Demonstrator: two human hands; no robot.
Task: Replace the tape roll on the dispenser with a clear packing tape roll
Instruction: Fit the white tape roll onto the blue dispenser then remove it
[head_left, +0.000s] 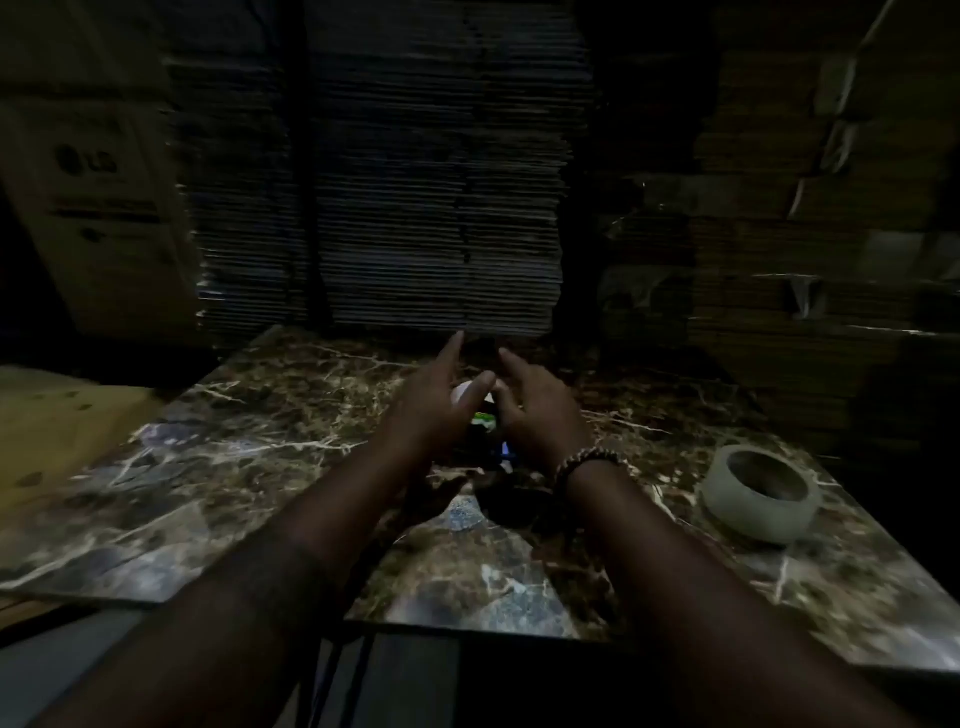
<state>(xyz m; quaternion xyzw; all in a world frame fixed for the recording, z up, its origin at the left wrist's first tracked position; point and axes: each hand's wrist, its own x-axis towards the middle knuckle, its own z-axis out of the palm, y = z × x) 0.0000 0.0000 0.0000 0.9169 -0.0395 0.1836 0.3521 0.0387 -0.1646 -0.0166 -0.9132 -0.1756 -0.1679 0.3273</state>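
Two bare forearms reach in from the bottom edge toward the middle of a dark, white-veined marble-patterned tabletop (270, 441), the right wrist wearing a beaded bracelet (589, 460). The left hand (434, 410) has its fingers spread and extended, forefinger pointing away; the right hand (535, 405) is likewise loosely open with fingers curved downward. Both hover close together over a small dark tape dispenser (488, 421), of which only a white rounded part and bits of green and blue show between the hands (the picture is dim and blurred, so I cannot tell whether either hand actually grips it). The pale, translucent clear packing tape roll (761, 493) lies flat on the right side of the tabletop, hollow core upward, well apart from the hands and near the table's right edge. Bare tabletop stretches to the left of the hands. Beyond the far edge rises a stack of flattened cardboard sheets (384, 182); a printed cardboard box (88, 171) stands at left.
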